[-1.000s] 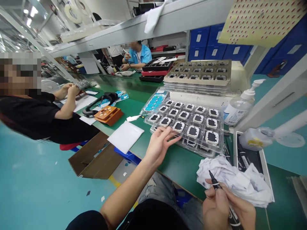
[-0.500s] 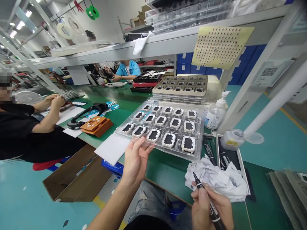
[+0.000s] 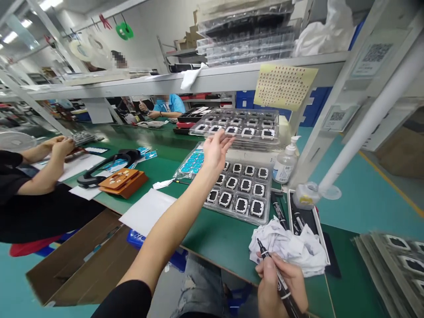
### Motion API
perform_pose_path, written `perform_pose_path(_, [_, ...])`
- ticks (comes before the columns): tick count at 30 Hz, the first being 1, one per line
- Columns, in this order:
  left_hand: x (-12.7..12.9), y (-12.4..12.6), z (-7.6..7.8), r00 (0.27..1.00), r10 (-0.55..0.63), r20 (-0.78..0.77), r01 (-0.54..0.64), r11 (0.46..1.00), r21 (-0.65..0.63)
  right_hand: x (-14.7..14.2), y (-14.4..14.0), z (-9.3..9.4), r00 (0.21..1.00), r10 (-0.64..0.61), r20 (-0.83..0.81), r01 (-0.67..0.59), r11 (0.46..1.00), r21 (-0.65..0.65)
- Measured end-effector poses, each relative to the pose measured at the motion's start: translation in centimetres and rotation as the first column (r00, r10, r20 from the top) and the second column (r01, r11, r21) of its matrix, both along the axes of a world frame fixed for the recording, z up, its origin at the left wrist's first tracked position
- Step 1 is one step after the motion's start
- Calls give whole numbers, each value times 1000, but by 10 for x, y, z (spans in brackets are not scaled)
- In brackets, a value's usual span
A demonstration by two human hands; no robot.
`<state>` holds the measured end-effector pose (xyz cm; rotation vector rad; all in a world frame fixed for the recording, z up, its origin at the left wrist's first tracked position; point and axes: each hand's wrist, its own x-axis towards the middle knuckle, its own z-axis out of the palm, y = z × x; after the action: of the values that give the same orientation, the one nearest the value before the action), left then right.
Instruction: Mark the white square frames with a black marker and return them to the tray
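My left hand (image 3: 215, 152) reaches far forward, thumb on top and fingers under the near edge of a clear plastic tray (image 3: 256, 140). The tray holds rows of white square frames with dark centres and lies over the stack of trays at the back. A second tray (image 3: 232, 215) of such frames lies on the table nearer me, partly hidden by my left forearm. My right hand (image 3: 281, 282) is closed around a black marker pen (image 3: 279, 279), its dark tip bare and pointing up and to the left. Behind the pen tip lies a crumpled white cloth (image 3: 285, 245).
A pump bottle (image 3: 284, 163) and a shallow box (image 3: 323, 238) of markers stand at right. Blue stickers (image 3: 193, 162), white paper (image 3: 145, 212) and an orange fixture (image 3: 123, 182) lie leftward. A shelf (image 3: 232, 79) crosses above. A co-worker's hands (image 3: 61, 148) work at far left.
My left hand has carried the clear tray forward and up onto the back stack, uncovering another tray and the blue stickers on the table. My right hand still holds the marker pen.
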<state>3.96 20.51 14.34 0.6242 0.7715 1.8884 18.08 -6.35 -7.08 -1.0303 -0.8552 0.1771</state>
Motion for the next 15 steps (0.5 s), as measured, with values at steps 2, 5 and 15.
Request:
perform_pose_path(2, [14,21,4,998,-2,67,5,999,-50,0,2,0,1000,-12,9,12,1000,15])
perform_pose_path(5, [22,39,0,997,-9,72,17,994,-108,0,3,2,1000,-8,24,7,999,35])
perform_pose_path(15, [-8,63,-12,983,-83,-161,34,957,-288,1,3,5,999,46,18,-47,998,47])
